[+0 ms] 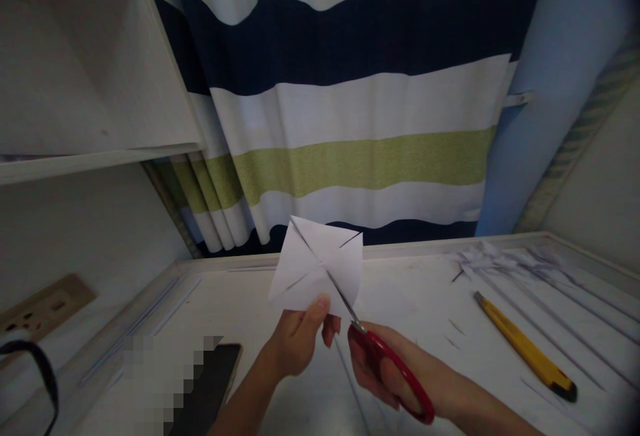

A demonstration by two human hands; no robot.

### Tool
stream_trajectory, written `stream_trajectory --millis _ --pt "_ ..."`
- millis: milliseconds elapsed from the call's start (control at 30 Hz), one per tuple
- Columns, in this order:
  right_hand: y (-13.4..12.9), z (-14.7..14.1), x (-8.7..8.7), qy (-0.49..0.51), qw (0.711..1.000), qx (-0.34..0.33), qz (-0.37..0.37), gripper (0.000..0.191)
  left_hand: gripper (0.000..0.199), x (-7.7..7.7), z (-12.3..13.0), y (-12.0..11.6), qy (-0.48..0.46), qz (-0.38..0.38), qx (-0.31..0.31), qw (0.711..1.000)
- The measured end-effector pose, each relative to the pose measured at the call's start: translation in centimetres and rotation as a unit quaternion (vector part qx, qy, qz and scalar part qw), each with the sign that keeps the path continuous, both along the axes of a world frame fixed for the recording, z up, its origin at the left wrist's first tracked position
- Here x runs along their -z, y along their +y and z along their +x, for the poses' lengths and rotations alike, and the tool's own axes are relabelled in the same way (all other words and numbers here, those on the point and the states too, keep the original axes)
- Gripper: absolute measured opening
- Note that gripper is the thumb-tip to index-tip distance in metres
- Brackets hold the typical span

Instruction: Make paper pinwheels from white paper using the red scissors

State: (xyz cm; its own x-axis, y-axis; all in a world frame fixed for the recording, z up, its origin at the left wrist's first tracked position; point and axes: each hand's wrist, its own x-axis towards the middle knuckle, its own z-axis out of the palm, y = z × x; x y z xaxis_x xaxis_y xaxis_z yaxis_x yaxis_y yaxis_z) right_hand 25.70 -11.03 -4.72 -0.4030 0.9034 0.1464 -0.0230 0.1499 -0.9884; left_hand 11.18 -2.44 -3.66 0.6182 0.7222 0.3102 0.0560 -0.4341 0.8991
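Red-handled scissors (373,343) sit in right hand (415,355), fingers round handles. Left hand (296,343) pinches slit paper (309,264), likely bracing it against the blades.

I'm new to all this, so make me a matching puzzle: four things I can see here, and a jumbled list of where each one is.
Things
1. Scissors
2. Paper
3. Cutter
4. Curtain

Places
A. Hanging beyond the table
B. In the right hand
C. Lying on the table's right side
D. In the left hand

Pairs: 1-B, 2-D, 3-C, 4-A
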Motion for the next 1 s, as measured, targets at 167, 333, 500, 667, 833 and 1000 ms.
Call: stream_trajectory --millis 167,333,500,667,833,1000 --pt "0.1 0.4 0.4 -0.008 1.0 -0.007 0.014 0.056 0.05 -0.3 0.0 -0.2 -0.002 -0.004 -0.011 1.0" --pt "0.2 0.3 0.5 -0.001 1.0 0.021 -0.011 0.056 0.05 -0.9 0.0 -0.5 0.015 -0.001 -0.011 1.0" --pt "0.3 0.2 0.4 0.017 0.999 0.032 -0.039 0.058 0.049 -1.0 0.0 -0.5 0.015 0.007 -0.012 1.0" --pt "0.3 0.3 1.1 0.007 0.998 0.04 -0.045 0.059 0.05 -1.0 0.0 -0.5 0.015 0.022 -0.007 1.0" --pt "0.2 0.3 1.0 0.028 0.998 0.035 -0.032 0.053 0.05 -1.0 0.0 -0.4 0.018 0.03 -0.004 0.999" --pt "0.2 0.1 0.5 0.018 0.997 0.028 -0.075 0.049 0.05 -0.9 -0.1 -0.4 0.028 0.025 -0.012 0.999"
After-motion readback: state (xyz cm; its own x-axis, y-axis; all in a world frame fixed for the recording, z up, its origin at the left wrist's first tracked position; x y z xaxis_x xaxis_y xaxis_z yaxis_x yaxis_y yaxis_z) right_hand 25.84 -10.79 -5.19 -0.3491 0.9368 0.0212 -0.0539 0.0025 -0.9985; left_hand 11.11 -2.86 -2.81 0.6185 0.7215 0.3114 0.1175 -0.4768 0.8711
